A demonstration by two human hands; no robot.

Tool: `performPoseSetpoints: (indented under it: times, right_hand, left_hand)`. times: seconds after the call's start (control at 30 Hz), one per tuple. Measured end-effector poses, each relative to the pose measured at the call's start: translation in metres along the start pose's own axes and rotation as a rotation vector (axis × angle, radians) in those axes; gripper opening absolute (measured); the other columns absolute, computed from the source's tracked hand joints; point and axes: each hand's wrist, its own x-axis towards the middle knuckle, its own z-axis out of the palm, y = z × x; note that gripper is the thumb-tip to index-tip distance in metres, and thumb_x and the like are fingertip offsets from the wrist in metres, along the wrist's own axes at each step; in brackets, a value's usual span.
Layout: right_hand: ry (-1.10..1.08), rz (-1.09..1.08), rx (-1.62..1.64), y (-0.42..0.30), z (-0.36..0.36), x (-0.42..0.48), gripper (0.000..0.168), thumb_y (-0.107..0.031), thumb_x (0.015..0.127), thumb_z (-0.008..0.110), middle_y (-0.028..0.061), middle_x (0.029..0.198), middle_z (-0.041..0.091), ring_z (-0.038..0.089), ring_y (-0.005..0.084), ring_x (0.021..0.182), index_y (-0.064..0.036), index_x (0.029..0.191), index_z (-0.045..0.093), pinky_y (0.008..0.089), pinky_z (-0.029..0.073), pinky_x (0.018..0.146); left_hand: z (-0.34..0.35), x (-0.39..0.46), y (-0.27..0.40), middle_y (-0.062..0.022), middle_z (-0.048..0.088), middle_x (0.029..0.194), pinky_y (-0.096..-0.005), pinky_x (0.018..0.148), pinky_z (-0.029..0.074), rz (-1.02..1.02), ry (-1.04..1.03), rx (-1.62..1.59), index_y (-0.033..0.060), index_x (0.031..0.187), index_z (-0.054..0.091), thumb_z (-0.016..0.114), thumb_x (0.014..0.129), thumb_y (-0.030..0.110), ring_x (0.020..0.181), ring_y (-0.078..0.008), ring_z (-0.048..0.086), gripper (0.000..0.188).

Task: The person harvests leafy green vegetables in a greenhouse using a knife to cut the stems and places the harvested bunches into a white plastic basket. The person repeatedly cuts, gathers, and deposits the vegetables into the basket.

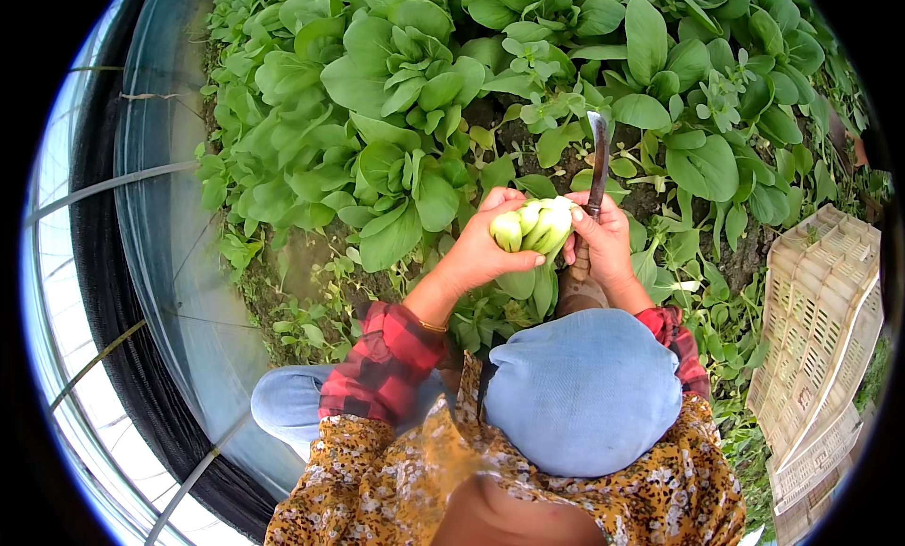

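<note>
My left hand (pixel 482 245) is wrapped around a cluster of pale green bok choy stalks (pixel 541 226), their bases facing up. Dark leaves hang below the stalks, between my hands. A curved harvesting knife (pixel 599 153) sits in my right hand (pixel 611 243), its blade pointing up and away from me. The wooden handle (pixel 580 262) shows under my right palm. My right thumb and fingertips also touch the right end of the stalks. Both hands are close together above my knees.
Dense bok choy plants (pixel 417 79) grow ahead of me, with small weeds (pixel 541 61) among them. Stacked plastic crates (pixel 813 312) stand at my right. Along the left runs a plastic greenhouse wall (pixel 177 213) with metal hoops (pixel 113 185) and black netting (pixel 106 277).
</note>
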Motion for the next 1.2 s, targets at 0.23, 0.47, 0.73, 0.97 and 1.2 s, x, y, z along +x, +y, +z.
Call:
performPoseSetpoints:
  times: [0.23, 0.47, 0.73, 0.97, 1.2]
  right_hand:
    - [0.018, 0.096, -0.302, 0.01, -0.005, 0.005, 0.036, -0.024, 0.092, 0.063, 0.0034, 0.08, 0.056, 0.052, 0.0097, 0.051, 0.001, 0.116, 0.054, 0.0236, 0.045, 0.04]
    - [-0.287, 0.359, -0.833, 0.043, 0.013, 0.05, 0.031, -0.031, 0.098, 0.044, 0.0071, 0.067, 0.051, 0.053, 0.0147, 0.046, 0.0, 0.1, 0.049, 0.029, 0.044, 0.037]
    - [-0.349, 0.445, -1.029, 0.069, 0.055, 0.115, 0.031, -0.024, 0.096, 0.043, 0.0169, 0.059, 0.053, 0.054, 0.0331, 0.043, 0.007, 0.097, 0.048, 0.0466, 0.042, 0.038]
    - [-0.372, 0.528, -1.081, 0.085, 0.051, 0.102, 0.033, -0.024, 0.094, 0.042, 0.0178, 0.06, 0.054, 0.055, 0.0315, 0.044, 0.008, 0.098, 0.048, 0.0453, 0.043, 0.038]
    - [-0.381, 0.555, -1.098, 0.065, 0.005, 0.056, 0.035, -0.028, 0.095, 0.043, 0.0167, 0.063, 0.055, 0.055, 0.0278, 0.043, 0.007, 0.097, 0.047, 0.0412, 0.044, 0.037]
  left_hand:
    - [-0.013, 0.016, -0.005, -0.0049, 0.063, 0.11, -0.0284, 0.088, 0.047, -0.143, 0.069, -0.201, 0.0026, 0.142, 0.036, 0.073, 0.066, 0.001, 0.097, -0.0132, 0.059, 0.084]
    - [-0.091, -0.003, -0.067, -0.0249, 0.061, 0.109, -0.0414, 0.087, 0.048, -0.365, 0.258, 1.072, 0.0043, 0.145, 0.025, 0.068, 0.067, -0.001, 0.103, -0.0377, 0.059, 0.089]
    - [-0.092, -0.02, -0.056, -0.0172, 0.047, 0.134, -0.0399, 0.09, 0.047, -0.157, 0.25, 1.1, 0.0185, 0.148, 0.022, 0.072, 0.068, 0.009, 0.116, -0.0355, 0.052, 0.095]
    - [-0.089, -0.01, -0.027, -0.0169, 0.039, 0.143, -0.0352, 0.097, 0.043, -0.256, 0.164, 1.026, 0.0099, 0.15, 0.016, 0.07, 0.065, 0.005, 0.124, -0.0305, 0.048, 0.1]
    - [-0.114, -0.025, -0.019, -0.0071, 0.051, 0.133, -0.0292, 0.102, 0.037, -0.344, 0.13, -0.197, 0.0073, 0.15, 0.019, 0.069, 0.068, -0.006, 0.115, -0.0163, 0.053, 0.097]
